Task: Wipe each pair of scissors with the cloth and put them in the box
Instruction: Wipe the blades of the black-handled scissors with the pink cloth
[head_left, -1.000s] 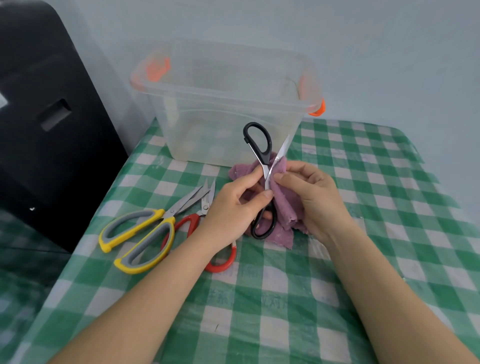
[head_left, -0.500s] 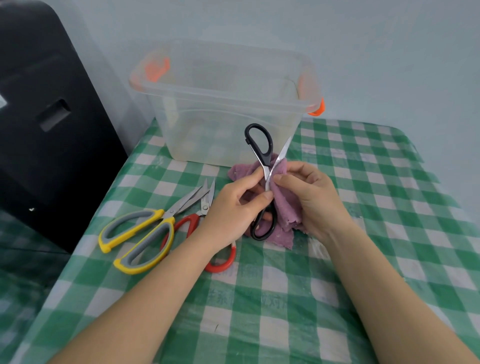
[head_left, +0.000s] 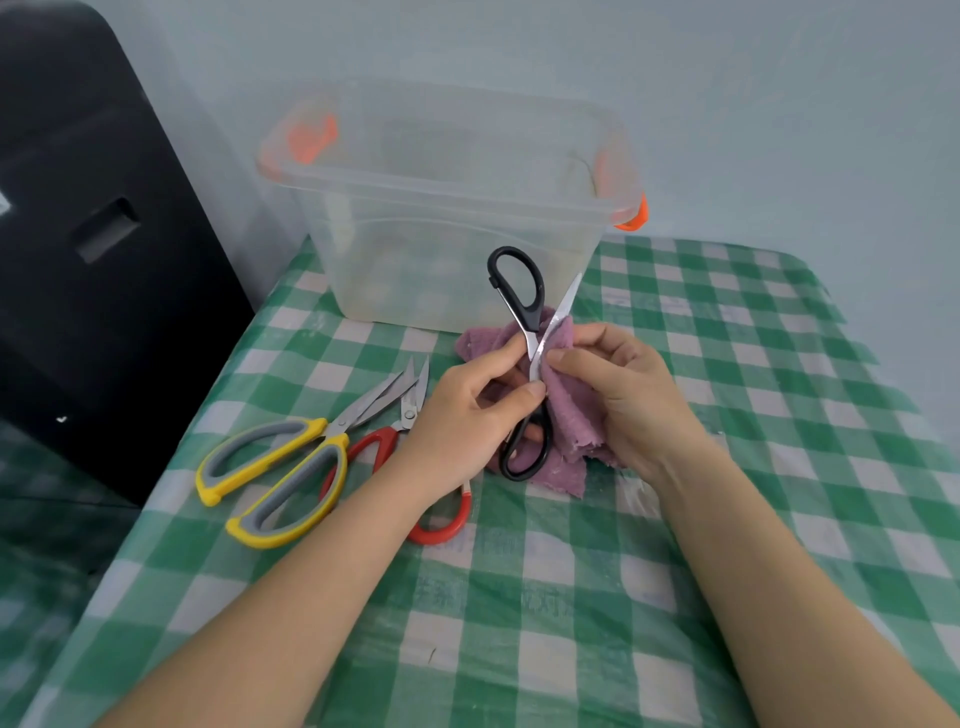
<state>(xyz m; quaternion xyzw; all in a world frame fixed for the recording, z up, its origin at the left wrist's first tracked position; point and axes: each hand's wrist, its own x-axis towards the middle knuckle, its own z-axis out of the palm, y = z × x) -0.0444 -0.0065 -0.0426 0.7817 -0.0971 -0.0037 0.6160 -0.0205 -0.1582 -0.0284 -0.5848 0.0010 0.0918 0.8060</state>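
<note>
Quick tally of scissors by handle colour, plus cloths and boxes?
Black-handled scissors: 1, held in both hands
Yellow-and-grey scissors: 1
Red-handled scissors: 1
Purple cloth: 1
Clear box: 1
Total: 5

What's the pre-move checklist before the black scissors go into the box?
1. Left hand grips the black scissors near the pivot: ok.
2. Right hand holds the purple cloth pinched against a blade: ok.
3. Blades closed for a safe drop: not ok, they stand spread open, one tip pointing up toward the box.
4. Both blades wiped clean: cannot tell.
5. Clear box open on top, no lid in the way: ok.
6. Yellow scissors and red scissors still waiting on the tablecloth, outside the box: ok.
</note>
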